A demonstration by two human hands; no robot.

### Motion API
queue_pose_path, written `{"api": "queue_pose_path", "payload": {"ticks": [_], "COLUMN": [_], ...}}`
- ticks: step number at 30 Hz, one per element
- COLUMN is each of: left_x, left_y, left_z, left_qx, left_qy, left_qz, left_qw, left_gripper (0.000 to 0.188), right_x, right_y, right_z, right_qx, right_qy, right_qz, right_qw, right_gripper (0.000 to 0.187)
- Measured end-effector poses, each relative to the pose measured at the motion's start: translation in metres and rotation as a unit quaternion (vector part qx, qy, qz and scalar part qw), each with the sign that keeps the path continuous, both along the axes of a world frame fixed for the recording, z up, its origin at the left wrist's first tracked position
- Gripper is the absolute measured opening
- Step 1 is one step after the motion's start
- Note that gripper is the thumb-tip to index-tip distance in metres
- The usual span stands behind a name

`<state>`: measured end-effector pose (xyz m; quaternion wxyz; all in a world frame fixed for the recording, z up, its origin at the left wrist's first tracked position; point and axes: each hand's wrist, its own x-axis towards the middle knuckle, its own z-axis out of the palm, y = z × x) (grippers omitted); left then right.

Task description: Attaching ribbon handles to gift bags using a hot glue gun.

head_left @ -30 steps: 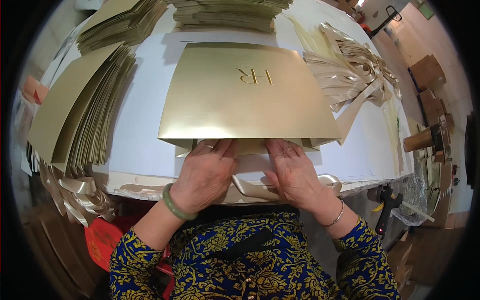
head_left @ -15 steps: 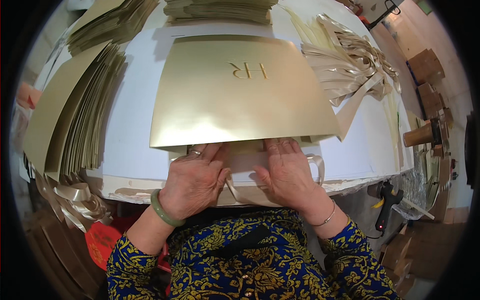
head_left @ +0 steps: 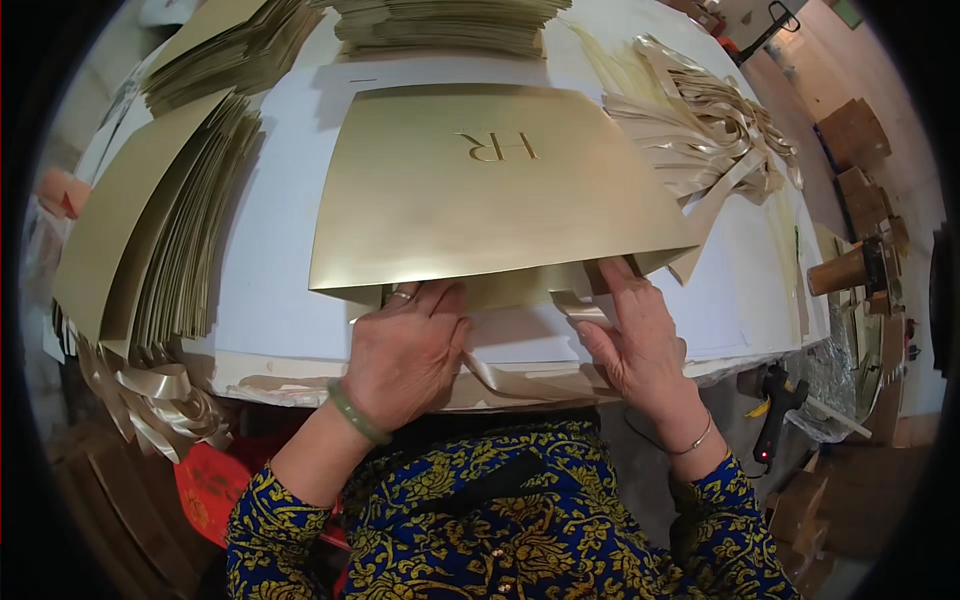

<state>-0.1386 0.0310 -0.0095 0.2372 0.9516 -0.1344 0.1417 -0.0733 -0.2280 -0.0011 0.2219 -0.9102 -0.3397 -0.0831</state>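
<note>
A gold paper bag (head_left: 480, 215) with an embossed mark lies on the white-topped table, its mouth facing me. My left hand (head_left: 405, 350) reaches into the left part of the mouth, fingers stretched out and tips hidden beneath the upper panel. At the right part, my right hand (head_left: 642, 345) has its fingers under the panel's edge and its thumb spread apart. A beige satin ribbon (head_left: 530, 382) loops out from the mouth, passing close to the left thumb and behind the right hand. Its ends inside the bag are partly hidden.
Stacks of gold bags (head_left: 165, 230) stand at the left, with another stack (head_left: 450, 25) at the back. Loose satin ribbons (head_left: 715, 130) are heaped at the right. A black glue gun (head_left: 778, 415) hangs by the right table edge. A red stool (head_left: 215, 490) is below left.
My right hand has moved right along the mouth, and the ribbon's end now shows beside its thumb. The bag has shifted slightly right, its mouth raised at the right. My left hand stays inside.
</note>
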Motion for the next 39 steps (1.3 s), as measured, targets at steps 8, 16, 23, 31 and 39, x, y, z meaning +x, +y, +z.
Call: {"api": "queue_pose_path", "payload": {"ticks": [8,16,23,31,39], "left_x": [0.021,0.066,0.072,0.061,0.036], "left_y": [-0.033,-0.049,-0.049,-0.039,-0.036], "left_z": [0.000,-0.059,-0.063,-0.041,0.000], "left_qx": [0.071,0.051,-0.121,-0.031,-0.420], "left_qy": [-0.004,-0.085,0.020,0.030,0.133], "left_qz": [0.026,0.016,0.055,0.009,-0.023], "left_qw": [0.997,0.995,0.991,0.999,0.897], "left_gripper": [0.012,0.024,0.026,0.029,0.031], "right_x": [-0.026,-0.029,-0.027,-0.040,-0.050], "right_y": [0.005,0.009,0.011,0.001,-0.028], "right_z": [0.003,0.000,0.005,0.010,0.004], "right_qx": [0.040,0.040,0.026,-0.005,0.158], "right_qy": [0.138,0.216,0.219,0.158,0.189], "right_qz": [-0.115,-0.138,-0.127,-0.076,-0.194], "right_qw": [0.983,0.966,0.967,0.985,0.950], "right_gripper": [0.021,0.017,0.018,0.017,0.010]}}
